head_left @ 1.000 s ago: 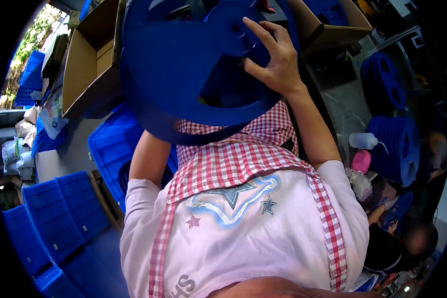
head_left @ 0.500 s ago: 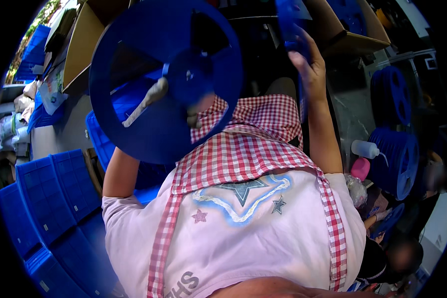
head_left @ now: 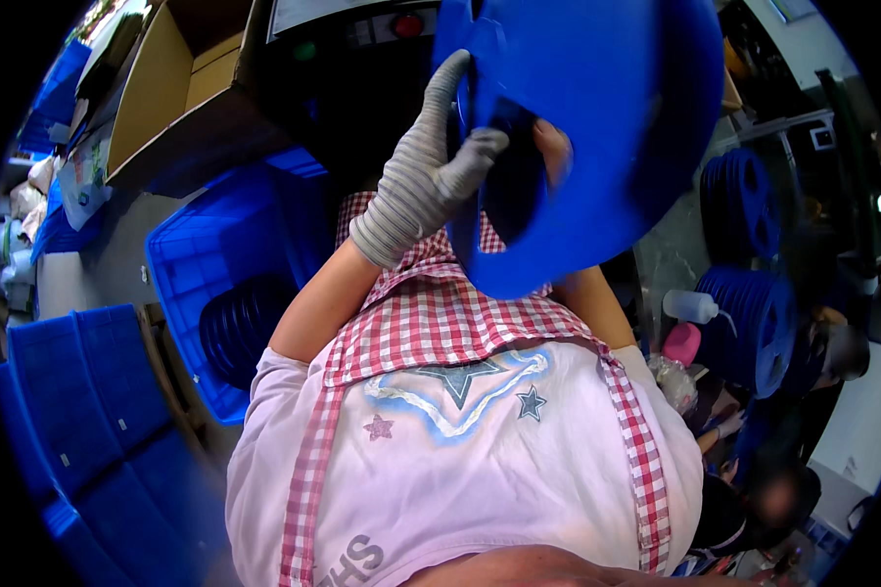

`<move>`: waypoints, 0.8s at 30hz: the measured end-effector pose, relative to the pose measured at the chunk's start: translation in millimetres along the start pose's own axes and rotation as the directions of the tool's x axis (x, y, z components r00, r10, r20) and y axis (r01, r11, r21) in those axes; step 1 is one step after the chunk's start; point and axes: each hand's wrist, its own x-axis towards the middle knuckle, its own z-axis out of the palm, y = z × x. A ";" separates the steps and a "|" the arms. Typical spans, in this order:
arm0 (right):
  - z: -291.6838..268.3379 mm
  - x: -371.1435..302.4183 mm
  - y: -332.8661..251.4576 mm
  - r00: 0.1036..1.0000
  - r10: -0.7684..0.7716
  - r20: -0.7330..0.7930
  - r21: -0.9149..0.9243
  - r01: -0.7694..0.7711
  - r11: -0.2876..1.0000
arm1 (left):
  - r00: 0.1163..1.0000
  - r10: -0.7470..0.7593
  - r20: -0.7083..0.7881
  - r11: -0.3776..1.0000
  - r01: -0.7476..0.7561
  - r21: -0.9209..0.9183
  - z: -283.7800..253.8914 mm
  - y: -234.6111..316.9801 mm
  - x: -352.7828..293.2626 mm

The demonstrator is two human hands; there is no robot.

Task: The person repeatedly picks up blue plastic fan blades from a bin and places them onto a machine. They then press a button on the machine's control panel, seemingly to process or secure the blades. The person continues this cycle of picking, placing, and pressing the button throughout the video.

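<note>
A large blue plastic reel with cut-out openings is held up, tilted, in front of me at the upper right. My left hand, in a grey striped knit glove, grips its left side, with thumb and finger at the edge of an opening. Bare fingertips of my right hand show through the opening and hold the reel from the far side. The reel covers the rest of that hand. Whether a second disc lies behind this one I cannot tell.
A blue crate at left holds several dark discs. Open cardboard box stands beyond it; stacked blue bins are lower left. At right are blue reels, a white squeeze bottle and a person.
The large reel has swung from the left to the upper right, and my hands have come together on it. The blue piece my right hand held apart is no longer seen separately.
</note>
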 end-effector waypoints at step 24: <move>-2.1 18.5 10.8 0.994 -0.076 0.079 -0.370 0.100 0.924 | 0.975 0.198 -0.105 0.969 -0.211 -0.129 -3.4 -30.8 6.9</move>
